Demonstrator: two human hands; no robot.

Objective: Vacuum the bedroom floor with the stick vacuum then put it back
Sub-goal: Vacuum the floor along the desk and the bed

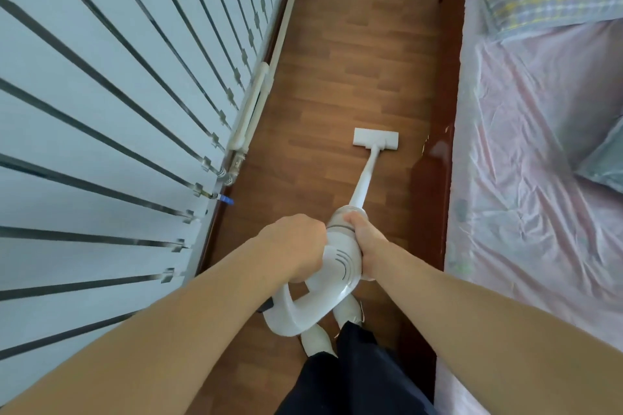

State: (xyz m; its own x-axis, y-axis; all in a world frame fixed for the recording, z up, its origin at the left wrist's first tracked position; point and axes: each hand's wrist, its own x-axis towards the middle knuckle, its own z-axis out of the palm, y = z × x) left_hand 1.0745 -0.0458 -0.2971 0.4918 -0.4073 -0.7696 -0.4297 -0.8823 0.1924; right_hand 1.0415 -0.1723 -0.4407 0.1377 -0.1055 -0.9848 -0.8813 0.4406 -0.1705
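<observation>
Floor [354, 44] strip runs near-to-far btw panel wall [118, 77] on left & bed [539, 145] on right. The lane is narrow, so vac [340, 263] points straight down it. Vac at centre near; tube [365, 175] slopes fwd, head [376, 138] flat on floor, closer to bed side. Prob mid-stroke, vacuuming not done. Both arms reach fwd/down. Left hand [296, 246] wraps handle [293, 313] top; right hand [367, 239] grips vac's right side near tube, prob to steer.
</observation>
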